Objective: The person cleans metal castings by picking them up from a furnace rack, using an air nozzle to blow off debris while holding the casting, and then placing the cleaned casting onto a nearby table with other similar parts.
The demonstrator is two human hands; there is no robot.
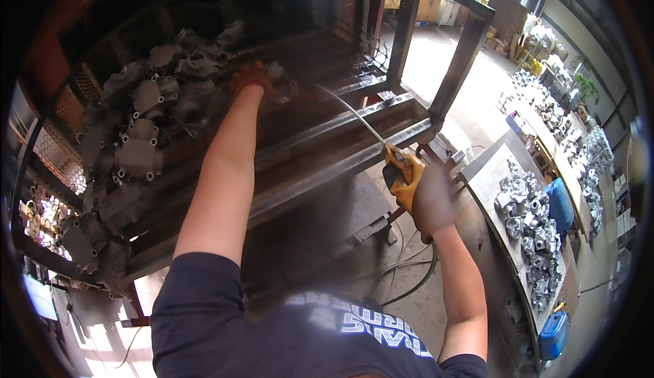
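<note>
My left hand [251,78], in an orange-red work glove, reaches far into a dark metal frame. Its fingers close on a grey metal casting [283,83], dim and a little blurred. To its left lies a heap of similar castings [156,95] with round bosses and holes. My right hand [421,190], in a yellow and brown glove, is wrapped round an air blow gun [397,165] at the frame's near right side. From the gun a long thin nozzle tube [354,113] slants up and left, its tip near the casting in my left hand.
Dark steel bars [327,147] cross between my arms, and an upright post [463,68] stands at the right. Hoses [409,269] lie on the floor below. On the right, a table [487,163] bears many castings, with blue jugs [559,204] beside them.
</note>
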